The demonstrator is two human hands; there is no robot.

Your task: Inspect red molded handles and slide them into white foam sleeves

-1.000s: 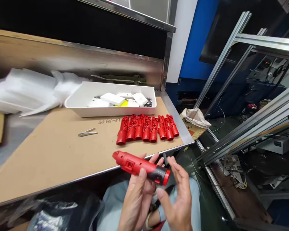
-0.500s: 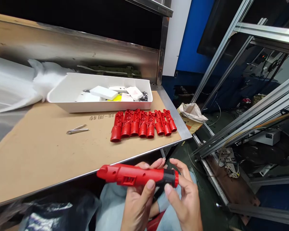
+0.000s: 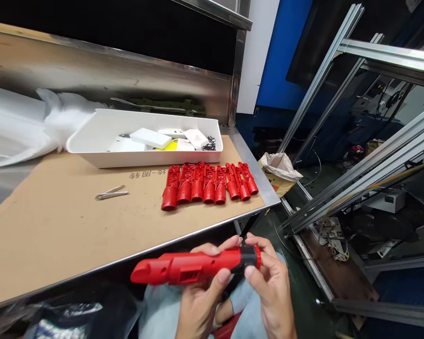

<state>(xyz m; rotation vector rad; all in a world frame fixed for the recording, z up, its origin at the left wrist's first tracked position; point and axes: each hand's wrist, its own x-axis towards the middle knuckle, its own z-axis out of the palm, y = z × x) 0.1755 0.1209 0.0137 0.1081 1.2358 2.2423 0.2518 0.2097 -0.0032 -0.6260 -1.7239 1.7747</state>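
A red plastic housing [image 3: 183,269], shaped like a tool handle, lies nearly level in both of the person's hands, in front of the near edge of the table and above the lap. The left hand [image 3: 203,301] grips it around the middle, thumb on the near side and fingers along the far side. The right hand [image 3: 273,287] is closed in a narrow pinch at the other end, thumb and fingers about the black collar [image 3: 248,256] and the red end ring [image 3: 258,257]. The housing's rounded tip points left, and a rectangular slot shows on its near side. Beyond the hands, on a cardboard sheet [image 3: 74,240], five red shells [image 3: 197,183] stand side by side, with three slimmer red shells [image 3: 242,182] to their right. Behind them sits a white bin [image 3: 155,159] holding white blocks, something yellow and small black parts. Metal tweezers [image 3: 112,193] lie to the left of the shells, well apart from them. An open paper bag [image 3: 281,174] stands just beyond the table's right side.
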